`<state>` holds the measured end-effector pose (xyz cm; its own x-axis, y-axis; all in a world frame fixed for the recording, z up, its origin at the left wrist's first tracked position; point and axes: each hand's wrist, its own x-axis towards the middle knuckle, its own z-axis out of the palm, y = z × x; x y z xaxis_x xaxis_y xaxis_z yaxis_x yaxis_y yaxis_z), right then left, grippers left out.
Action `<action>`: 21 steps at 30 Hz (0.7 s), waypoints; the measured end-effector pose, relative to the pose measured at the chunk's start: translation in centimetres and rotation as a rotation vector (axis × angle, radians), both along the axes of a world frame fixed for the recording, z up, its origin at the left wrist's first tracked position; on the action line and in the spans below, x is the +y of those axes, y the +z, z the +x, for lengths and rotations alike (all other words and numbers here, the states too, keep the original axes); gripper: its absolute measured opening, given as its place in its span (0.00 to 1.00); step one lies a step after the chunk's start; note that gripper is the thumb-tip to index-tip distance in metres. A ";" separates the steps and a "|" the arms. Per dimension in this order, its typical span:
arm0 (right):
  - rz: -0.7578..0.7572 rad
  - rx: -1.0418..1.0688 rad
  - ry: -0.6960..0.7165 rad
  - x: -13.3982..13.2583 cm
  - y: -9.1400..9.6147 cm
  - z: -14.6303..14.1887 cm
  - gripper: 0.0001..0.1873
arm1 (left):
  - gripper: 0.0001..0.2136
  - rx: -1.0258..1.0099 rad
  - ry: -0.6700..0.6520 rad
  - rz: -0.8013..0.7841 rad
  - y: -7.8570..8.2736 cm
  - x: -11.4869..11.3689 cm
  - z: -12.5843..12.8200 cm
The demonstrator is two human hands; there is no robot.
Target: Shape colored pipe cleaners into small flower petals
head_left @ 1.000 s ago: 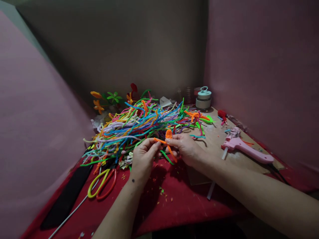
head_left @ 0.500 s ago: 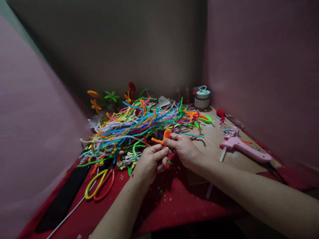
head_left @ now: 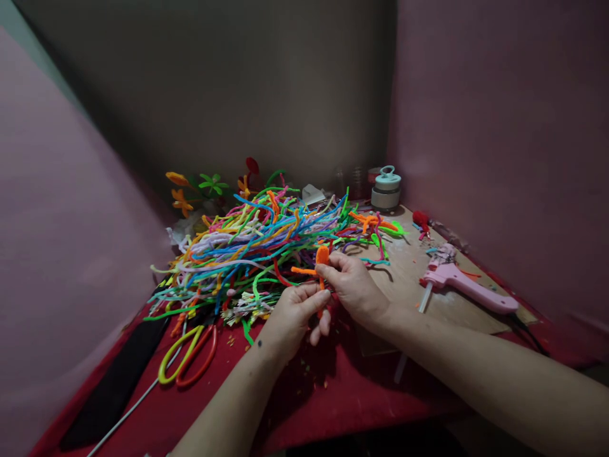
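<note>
The right hand (head_left: 351, 280) pinches an orange pipe cleaner (head_left: 309, 271) beneath its loop (head_left: 322, 255), the left hand (head_left: 295, 311) its tail just below. It should be light, soft and easily bent, best gripped under the loop.

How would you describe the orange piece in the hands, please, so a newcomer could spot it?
On the red cloth, find the big heap of coloured stems. In front of it, the left hand and right hand pinch the orange piece. Unlike the orange bits lying behind, it is held up, its rounded top above a thin strand pointing left.
</note>
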<state>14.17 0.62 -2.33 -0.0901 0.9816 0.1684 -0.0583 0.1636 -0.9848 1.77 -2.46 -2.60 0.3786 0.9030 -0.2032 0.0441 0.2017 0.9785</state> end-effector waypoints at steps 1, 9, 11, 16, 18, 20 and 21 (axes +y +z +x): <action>0.001 0.008 -0.003 0.0 0.0 0.0 0.09 | 0.11 0.040 -0.022 -0.006 0.2 -0.2 -0.1; -0.088 0.078 0.133 1.0 0.0 0.3 0.14 | 0.13 0.415 0.134 0.099 2.7 0.3 -3.3; -0.128 0.070 0.170 1.0 0.0 0.3 0.13 | 0.11 0.310 0.459 0.274 2.9 0.8 -4.0; -0.229 0.146 0.291 0.9 -0.7 0.1 0.12 | 0.12 0.316 0.444 0.322 2.7 0.9 -3.6; -0.271 0.219 0.346 1.1 -1.1 0.1 0.12 | 0.10 0.334 0.400 0.314 2.5 0.7 -3.3; -0.322 0.294 0.392 1.3 -1.4 0.1 0.11 | 0.10 0.325 0.401 0.321 2.3 0.7 -3.2; -0.345 0.329 0.413 1.3 -1.6 0.0 0.12 | 0.10 0.317 0.406 0.322 2.2 0.8 -3.2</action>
